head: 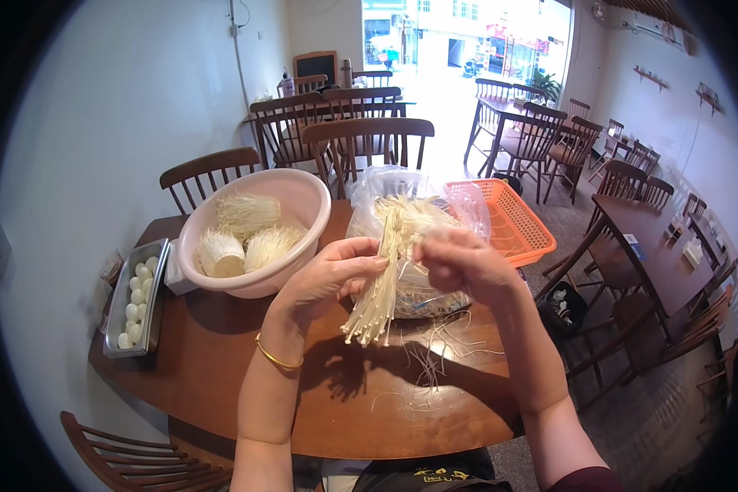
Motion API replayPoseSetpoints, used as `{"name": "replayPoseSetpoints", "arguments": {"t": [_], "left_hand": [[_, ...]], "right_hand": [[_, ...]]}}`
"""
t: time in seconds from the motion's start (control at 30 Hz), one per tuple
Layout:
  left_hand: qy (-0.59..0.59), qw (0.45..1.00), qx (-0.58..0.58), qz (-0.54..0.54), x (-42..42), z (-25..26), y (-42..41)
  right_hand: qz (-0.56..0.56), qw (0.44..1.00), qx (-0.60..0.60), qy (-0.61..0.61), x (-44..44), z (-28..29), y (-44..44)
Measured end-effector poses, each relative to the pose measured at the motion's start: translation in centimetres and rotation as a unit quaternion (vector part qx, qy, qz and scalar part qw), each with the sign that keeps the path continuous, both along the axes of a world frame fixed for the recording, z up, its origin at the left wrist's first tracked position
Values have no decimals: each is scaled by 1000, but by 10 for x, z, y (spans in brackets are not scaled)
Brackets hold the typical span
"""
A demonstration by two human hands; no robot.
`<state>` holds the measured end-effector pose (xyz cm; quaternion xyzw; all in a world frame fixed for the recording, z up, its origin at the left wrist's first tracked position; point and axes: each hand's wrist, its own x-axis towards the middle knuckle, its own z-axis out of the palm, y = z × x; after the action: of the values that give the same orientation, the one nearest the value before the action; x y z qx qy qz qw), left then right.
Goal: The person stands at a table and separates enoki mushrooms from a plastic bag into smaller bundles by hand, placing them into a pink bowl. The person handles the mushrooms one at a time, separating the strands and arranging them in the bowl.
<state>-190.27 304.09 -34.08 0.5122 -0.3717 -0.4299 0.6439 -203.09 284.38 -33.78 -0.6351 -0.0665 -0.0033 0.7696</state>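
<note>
A bunch of enoki mushrooms (381, 289), caps hanging down, is pinched between the thumb and fingers of my left hand (338, 270). Close beside its upper right side, my right hand (467, 264) is blurred, with fingers curled; whether it grips any stems is unclear. Behind both hands a clear plastic bag (369, 190) holds more enoki and stringy pieces. Loose thin stems (430, 363) lie on the wooden table (344, 424) below my right hand. To the left, a large white plastic basin (310, 246) contains several thick enoki clumps (249, 215).
An orange plastic basket (529, 240) stands behind the bag at right. At the table's left edge, a metal tray (155, 295) holds several peeled eggs (136, 296). Wooden chairs (369, 126) surround the table, and a black bin (563, 304) is on the floor at right.
</note>
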Motion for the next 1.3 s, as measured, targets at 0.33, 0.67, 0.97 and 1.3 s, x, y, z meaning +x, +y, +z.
{"name": "replayPoseSetpoints", "arguments": {"t": [0.33,0.67,0.97,1.3], "left_hand": [[53,997,-26,49,-2,-5,-7],[57,997,-41,23,0,-11,-6],[45,998,-37,-4,1,-7,-4],[48,999,-12,7,0,-4,-2]], "right_hand": [[-102,991,14,-81,-2,9,-12],[-92,994,-41,40,1,0,16],[0,999,22,40,4,-4,17],[-17,961,211,-178,-7,13,-23]]}}
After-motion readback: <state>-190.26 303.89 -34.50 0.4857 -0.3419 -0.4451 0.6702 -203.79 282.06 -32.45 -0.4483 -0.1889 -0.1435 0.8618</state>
